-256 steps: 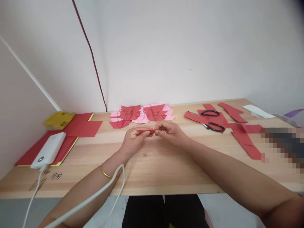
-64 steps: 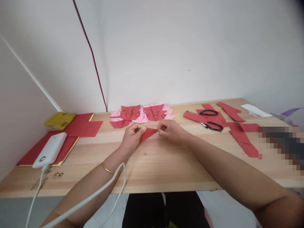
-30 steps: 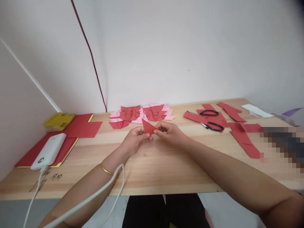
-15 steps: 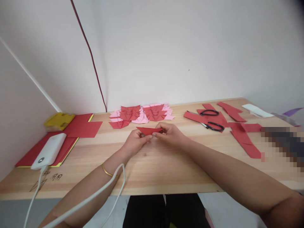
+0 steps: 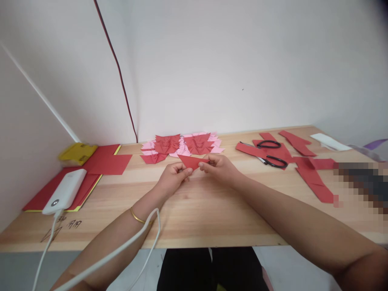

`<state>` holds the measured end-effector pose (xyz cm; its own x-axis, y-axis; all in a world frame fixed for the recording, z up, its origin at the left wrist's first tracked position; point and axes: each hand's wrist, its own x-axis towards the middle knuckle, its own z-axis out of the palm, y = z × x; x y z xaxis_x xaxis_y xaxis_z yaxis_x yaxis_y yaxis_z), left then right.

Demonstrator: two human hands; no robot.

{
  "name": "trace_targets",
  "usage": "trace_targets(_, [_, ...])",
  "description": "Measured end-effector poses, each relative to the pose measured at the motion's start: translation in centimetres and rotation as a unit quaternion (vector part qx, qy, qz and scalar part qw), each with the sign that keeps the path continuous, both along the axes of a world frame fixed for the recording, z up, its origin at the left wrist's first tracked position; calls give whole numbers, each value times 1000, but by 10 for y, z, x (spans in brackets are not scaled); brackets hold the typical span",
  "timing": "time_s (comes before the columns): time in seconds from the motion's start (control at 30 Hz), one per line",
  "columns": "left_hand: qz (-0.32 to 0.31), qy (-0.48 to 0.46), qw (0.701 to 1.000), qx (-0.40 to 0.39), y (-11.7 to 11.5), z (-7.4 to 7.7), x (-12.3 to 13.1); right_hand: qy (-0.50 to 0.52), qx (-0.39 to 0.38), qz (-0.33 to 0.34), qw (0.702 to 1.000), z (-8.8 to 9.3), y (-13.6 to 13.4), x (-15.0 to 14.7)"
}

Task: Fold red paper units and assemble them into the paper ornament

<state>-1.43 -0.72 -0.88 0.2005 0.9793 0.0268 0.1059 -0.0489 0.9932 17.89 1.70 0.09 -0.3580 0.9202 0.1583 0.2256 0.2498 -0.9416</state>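
Note:
Between my two hands is a small folded triangle of red paper (image 5: 193, 161), its wide edge at the top and its point toward me. My left hand (image 5: 173, 178) pinches its left side between thumb and fingers. On the right side, my right hand (image 5: 218, 169) pinches it the same way, with the thumb in front. Both hands are just above the wooden table (image 5: 194, 218). Behind them, near the wall, lie rows of folded red pieces (image 5: 167, 144) and pink pieces (image 5: 217, 143), overlapping one another.
Black-handled scissors (image 5: 275, 161) lie among red paper scraps (image 5: 315, 182) on the right, near a white strip (image 5: 330, 141). On the left, a white power bank (image 5: 65, 192) with a cable (image 5: 121, 246) rests on red paper sheets (image 5: 36, 198), beside a yellow packet (image 5: 79, 154).
The red triangle has tipped so that more of its face shows. My fingers have shifted slightly along it, and the hands are a little farther apart.

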Motion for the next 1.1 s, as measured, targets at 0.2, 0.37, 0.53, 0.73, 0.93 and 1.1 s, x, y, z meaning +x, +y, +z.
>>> trace_targets(0.2, [25,18,999,8,-1,-3,-1,9,5,-11,1000,1,1,0])
trace_targets(0.37, [58,-31,998,1,3,-1,-1,-82,42,-4,996,-3,6,3])
trace_targets(0.53, [147,81,979,113,6,9,-8,-227,103,-14,968,-5,7,4])
trace_targets(0.73, [-65,304,889,338,4,4,-6,-328,148,7,933,-10,7,3])
trace_targets(0.93, [-154,389,830,370,4,-5,-3,-321,196,-54,925,-18,17,6])
trace_targets(1.1, [-160,417,814,371,2,-3,-5,-280,218,21,935,-16,13,5])
